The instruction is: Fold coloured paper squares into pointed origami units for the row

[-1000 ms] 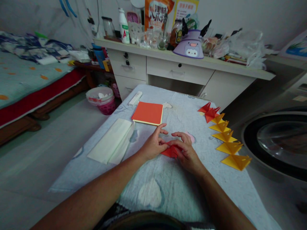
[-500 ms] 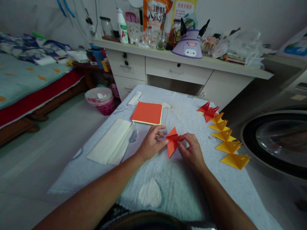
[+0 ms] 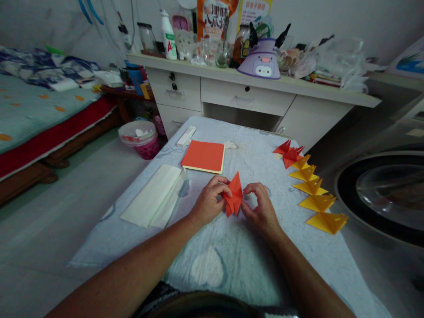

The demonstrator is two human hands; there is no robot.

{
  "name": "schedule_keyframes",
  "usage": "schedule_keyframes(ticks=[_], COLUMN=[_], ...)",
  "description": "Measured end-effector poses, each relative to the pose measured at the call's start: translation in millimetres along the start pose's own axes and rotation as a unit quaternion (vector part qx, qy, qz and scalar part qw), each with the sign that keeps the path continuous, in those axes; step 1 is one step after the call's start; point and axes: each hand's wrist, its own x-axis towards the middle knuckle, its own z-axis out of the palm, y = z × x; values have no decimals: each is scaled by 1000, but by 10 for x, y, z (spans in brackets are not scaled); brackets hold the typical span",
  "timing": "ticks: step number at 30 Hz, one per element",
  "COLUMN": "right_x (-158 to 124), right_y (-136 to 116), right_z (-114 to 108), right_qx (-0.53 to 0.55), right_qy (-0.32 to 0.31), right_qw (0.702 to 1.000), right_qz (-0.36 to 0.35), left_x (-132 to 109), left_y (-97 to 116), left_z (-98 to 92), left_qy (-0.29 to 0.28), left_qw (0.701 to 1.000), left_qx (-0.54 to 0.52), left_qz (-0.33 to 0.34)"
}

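Left hand [image 3: 209,197] pinching folded orange paper [image 3: 236,191], right hand [image 3: 262,210] just beside it (loosely curled, holding nothing); cloth [image 3: 255,157] beneath

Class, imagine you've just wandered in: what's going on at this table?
A person's left hand holds a folded, pointed piece of orange-red paper by its left side. The right hand is at its right edge, thumb and forefinger apart; whether they touch it is unclear. Beyond the hands lies a square stack of paper with an orange-red top sheet. Along the table's right side stand two red folded-paper shapes and five yellow folded-paper shapes.
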Motion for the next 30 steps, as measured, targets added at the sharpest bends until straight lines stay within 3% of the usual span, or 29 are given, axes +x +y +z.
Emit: schedule_keyframes(ticks=[12, 17, 22, 30], right_x=[-1, -5, -2, 1], right_y=[-5, 3, 20, 2], right_z=[3, 0, 14, 37], right_qx=[51, 70, 85, 72], right_qy=[-11, -26, -45, -2], right_qw=[999, 996, 992, 996], right_qz=[5, 50, 81, 55], left_x=[-3, -7, 3, 19], left_y=[10, -37, -61, -31], left_z=[7, 32, 78, 55], left_qy=[9, -12, -39, -38], left_qw=[999, 994, 963, 941], left_qx=[-41, -87, -208, -265], left_qz=[21, -72, -169, -209])
